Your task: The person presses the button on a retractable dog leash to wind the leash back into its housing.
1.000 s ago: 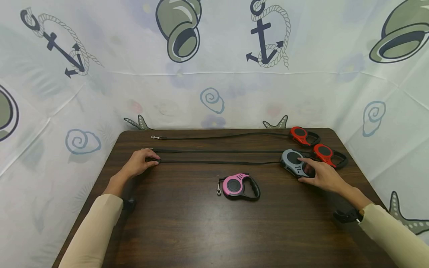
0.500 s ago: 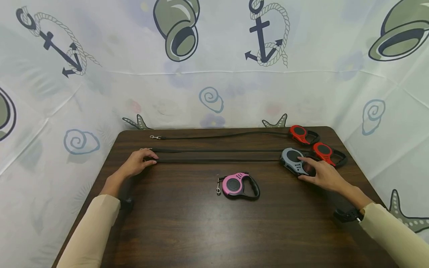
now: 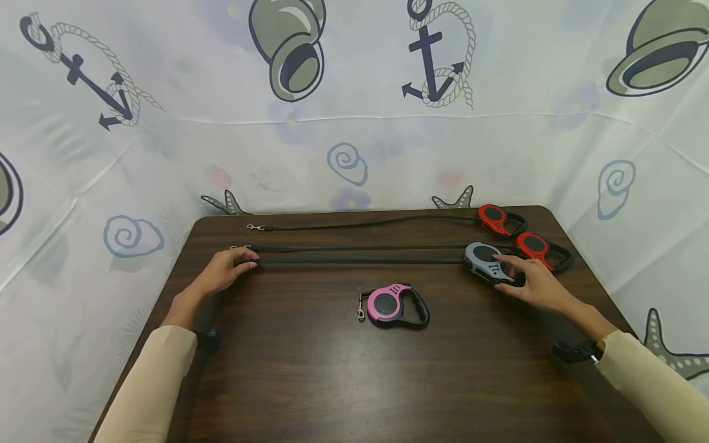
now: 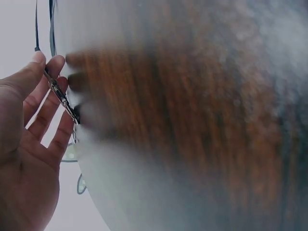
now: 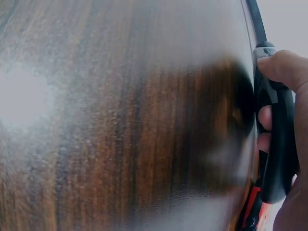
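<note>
Partly hidden grey leash (image 3: pixel 483 261), gripping right hand (image 3: pixel 536 285)

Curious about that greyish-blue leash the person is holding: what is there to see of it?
The greyish-blue leash has a rounded, plastic-looking case with a dark round patch on its face and a black handle. The right hand grips it on the table's right side, beside a red leash. Its black strap extends leftward, nearly straight, to a metal clip held in the left hand.
</note>
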A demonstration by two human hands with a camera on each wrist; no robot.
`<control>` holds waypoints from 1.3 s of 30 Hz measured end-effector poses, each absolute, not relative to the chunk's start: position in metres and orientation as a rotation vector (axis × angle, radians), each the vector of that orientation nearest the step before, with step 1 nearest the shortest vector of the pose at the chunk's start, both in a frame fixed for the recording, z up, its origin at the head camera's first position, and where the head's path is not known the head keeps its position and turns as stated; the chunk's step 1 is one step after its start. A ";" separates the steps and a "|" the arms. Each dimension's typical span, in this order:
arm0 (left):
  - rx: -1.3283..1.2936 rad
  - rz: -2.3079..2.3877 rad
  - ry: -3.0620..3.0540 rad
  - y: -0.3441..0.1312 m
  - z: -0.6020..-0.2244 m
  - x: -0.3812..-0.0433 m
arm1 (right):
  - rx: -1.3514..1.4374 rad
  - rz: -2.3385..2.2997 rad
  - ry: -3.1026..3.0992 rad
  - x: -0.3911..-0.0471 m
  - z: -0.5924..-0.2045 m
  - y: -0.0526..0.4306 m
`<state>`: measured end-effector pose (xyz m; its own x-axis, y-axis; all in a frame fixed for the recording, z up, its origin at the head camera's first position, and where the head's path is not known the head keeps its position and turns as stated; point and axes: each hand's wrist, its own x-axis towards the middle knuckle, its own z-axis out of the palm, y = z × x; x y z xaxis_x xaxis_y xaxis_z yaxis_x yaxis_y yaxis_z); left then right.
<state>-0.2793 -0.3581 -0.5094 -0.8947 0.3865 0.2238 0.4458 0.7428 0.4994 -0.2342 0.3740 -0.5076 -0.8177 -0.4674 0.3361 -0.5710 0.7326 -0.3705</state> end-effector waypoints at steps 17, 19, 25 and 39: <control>-0.626 -0.991 -2.791 -0.360 -0.494 -0.274 | 0.594 0.794 -2.763 -0.238 -0.490 0.368; -0.625 -1.001 -2.791 -0.361 -0.493 -0.274 | 0.540 0.831 -2.778 -0.238 -0.487 0.368; -0.629 -1.018 -2.813 -0.364 -0.487 -0.272 | 0.394 0.990 -2.789 -0.238 -0.481 0.369; -0.619 -1.058 -2.900 -0.364 -0.481 -0.273 | 0.280 1.204 -2.721 -0.250 -0.470 0.372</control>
<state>-0.2729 -0.3640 -0.4806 -0.9226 0.3649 0.1254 0.3599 0.6969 0.6203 -0.2497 0.3724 -0.4704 -0.9708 -0.1085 0.2140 -0.2313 0.6599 -0.7148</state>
